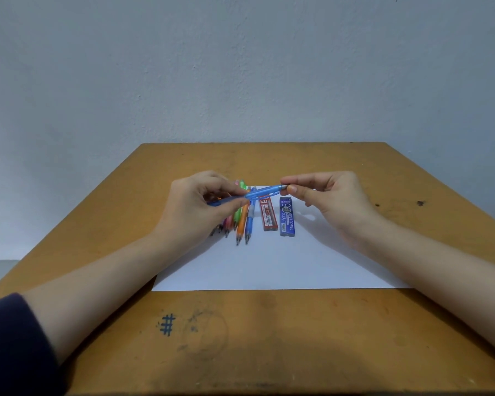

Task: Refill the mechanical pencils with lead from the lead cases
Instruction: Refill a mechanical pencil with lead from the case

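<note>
A blue mechanical pencil point(262, 192) hangs level above the table, held at both ends. My left hand point(203, 201) grips its darker grip end, and my right hand point(329, 192) pinches its cap end between thumb and fingertips. Below lie several coloured pencils in a row, among them an orange one point(241, 224) and a blue one point(249, 224); my left hand hides the others in part. To their right lie a red lead case point(268, 214) and a blue lead case point(287, 217), both flat on the white paper point(269, 267).
The white paper lies on a brown wooden table point(269, 338) pushed against a grey wall. A hash mark point(167, 324) and dark smudges are drawn on the near part of the table top. A dark knot point(420, 203) shows at the right.
</note>
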